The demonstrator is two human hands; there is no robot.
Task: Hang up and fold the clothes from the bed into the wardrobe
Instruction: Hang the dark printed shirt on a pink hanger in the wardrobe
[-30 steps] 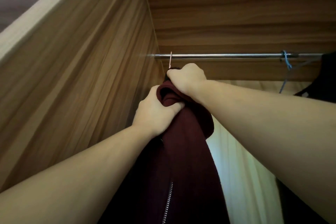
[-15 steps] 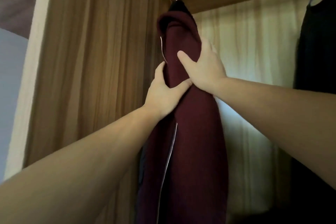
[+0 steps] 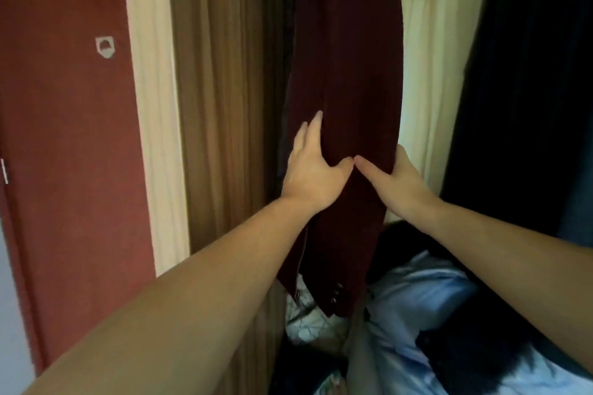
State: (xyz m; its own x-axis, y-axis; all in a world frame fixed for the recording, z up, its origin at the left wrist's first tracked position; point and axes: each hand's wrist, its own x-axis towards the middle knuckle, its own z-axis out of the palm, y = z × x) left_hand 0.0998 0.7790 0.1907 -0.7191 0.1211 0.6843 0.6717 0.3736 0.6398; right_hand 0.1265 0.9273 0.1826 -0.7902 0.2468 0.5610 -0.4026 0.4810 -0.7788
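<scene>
While the maroon jacket (image 3: 349, 80) hangs at centre frame inside the wardrobe (image 3: 221, 106), the left hand (image 3: 313, 170) and right hand (image 3: 394, 179) press on it with straight fingers, thumbs touching; neither grip is closed.

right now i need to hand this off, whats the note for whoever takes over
Left hand: open, fingers flat against the maroon jacket, thumb touching it.
Right hand: open on the jacket's right edge; no firm grip by either hand.
The jacket hangs inside the wardrobe, beside a dark garment; its hanger is out of view.
Done: jacket appears hung.
Left: smooth it, let go, then deal with the clothes piled below.
</scene>
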